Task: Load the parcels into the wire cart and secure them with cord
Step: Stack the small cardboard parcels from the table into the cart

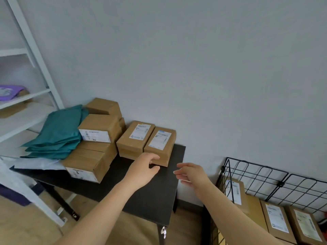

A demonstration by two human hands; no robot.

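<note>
A black table [150, 191] stands against a grey wall. On it, the left hand [144, 167] touches the near end of a labelled brown cardboard parcel [161, 144], fingers loosely curved; whether it grips is unclear. The right hand [192, 174] hovers open just beside, and the black wire cart [280, 184] at right holds more boxed parcels [276, 221].

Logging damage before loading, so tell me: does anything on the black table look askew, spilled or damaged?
No damage or spill shows. The teal mailers lie in a slumped, fanned pile leaning on the left box stack, whose boxes sit unevenly, not flush.
</note>
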